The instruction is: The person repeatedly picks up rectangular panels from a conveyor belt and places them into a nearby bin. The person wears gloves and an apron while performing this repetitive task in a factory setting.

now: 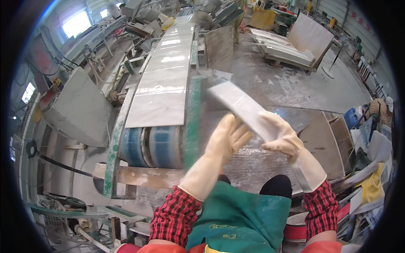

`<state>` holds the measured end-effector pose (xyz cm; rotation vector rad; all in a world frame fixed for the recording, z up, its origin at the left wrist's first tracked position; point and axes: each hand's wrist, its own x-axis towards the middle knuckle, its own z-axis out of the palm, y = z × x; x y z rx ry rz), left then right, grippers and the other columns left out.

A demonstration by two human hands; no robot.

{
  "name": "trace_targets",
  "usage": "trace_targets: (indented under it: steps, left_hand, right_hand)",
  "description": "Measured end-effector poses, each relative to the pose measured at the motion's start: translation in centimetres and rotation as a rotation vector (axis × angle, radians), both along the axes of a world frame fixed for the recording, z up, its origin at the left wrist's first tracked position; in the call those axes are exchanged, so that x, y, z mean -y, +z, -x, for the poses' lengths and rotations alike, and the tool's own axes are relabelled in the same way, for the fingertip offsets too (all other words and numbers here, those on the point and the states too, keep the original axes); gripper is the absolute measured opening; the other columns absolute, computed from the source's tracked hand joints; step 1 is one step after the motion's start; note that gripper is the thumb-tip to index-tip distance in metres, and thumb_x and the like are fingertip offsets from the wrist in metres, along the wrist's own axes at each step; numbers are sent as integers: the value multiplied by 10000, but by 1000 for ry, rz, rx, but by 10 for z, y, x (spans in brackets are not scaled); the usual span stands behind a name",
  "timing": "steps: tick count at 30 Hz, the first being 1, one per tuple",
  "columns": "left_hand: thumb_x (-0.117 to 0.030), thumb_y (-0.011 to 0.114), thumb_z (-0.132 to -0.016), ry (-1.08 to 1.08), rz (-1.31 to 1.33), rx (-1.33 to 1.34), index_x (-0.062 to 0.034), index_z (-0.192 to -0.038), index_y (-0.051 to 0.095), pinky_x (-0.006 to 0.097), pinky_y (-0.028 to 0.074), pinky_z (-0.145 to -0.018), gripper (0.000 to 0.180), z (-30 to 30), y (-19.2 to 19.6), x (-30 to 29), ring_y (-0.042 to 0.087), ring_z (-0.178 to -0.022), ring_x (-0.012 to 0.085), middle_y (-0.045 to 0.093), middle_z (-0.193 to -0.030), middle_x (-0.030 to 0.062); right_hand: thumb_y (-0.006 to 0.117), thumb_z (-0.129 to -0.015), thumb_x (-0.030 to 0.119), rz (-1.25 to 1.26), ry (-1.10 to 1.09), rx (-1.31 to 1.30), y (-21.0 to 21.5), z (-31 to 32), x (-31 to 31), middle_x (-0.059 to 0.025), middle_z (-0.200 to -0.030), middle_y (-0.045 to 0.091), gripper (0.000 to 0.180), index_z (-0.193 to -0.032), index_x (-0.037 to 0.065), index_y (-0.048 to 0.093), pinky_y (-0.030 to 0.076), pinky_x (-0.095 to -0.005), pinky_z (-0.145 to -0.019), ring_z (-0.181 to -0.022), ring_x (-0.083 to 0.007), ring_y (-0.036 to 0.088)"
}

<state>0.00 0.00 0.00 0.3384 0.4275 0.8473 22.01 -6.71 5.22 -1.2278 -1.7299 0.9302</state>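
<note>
A long, narrow whitish tile strip (pixel 244 104) is held tilted in front of me, its far end pointing up and to the left. My right hand (pixel 284 135), in a cream rubber glove, grips its near end, thumb and fingers on either side. Close to the strip's left edge is my left hand (pixel 227 137), gloved alike, its fingers apart; whether they touch the strip I cannot tell. To the left, a conveyor carries glossy pale tiles (pixel 157 101) in a row, ending above blue belt rollers (pixel 154 147).
A green conveyor rail (pixel 194 122) stands beside my left hand. Brown boards (pixel 322 145) lean at the right. Farther back, a pallet (pixel 282 48) holds stacked pale strips. A large grey metal housing (pixel 80 109) stands left of the conveyor.
</note>
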Motion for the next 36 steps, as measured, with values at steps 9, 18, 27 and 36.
trace_targets:
  steps: [9, 18, 27, 36]
  left_hand:
    - [-71, 533, -1024, 689, 83, -131, 29, -1391, 451, 533, 578, -995, 389, 165, -12, -34, 625, -1177, 380, 586, -1321, 219]
    - [-91, 497, -1047, 845, 190, -330, 27, -1407, 437, 553, 578, -1000, 383, 257, -97, -50, 609, -1217, 397, 559, -1370, 226]
    - [-5, 454, -1026, 830, 222, -251, -41, -1476, 381, 614, 574, -977, 458, 253, -135, -75, 581, -1242, 420, 505, -1405, 226]
    - [-16, 483, -1027, 852, 262, -341, -27, -1441, 390, 622, 568, -982, 424, 253, -127, -84, 578, -1237, 423, 507, -1396, 223]
  right_hand:
    - [815, -751, 402, -584, 231, 833, 33, 132, -80, -115, -1374, 584, 692, -1335, 113, 581, 411, -428, -1115, -1265, -315, 546]
    - [768, -866, 322, -152, -217, 1031, -40, -27, -32, -143, -1468, 537, 621, -1409, 120, 544, 364, -464, -1184, -1427, -362, 427]
    - [746, -842, 259, 240, -916, 930, -157, -283, 260, -210, -1379, 598, 583, -1356, 31, 594, 421, -421, -1114, -1306, -359, 546]
    - [538, -1018, 338, 561, -1514, 1106, -130, -261, 491, -219, -1441, 543, 535, -1457, 34, 506, 376, -429, -1129, -1325, -386, 500]
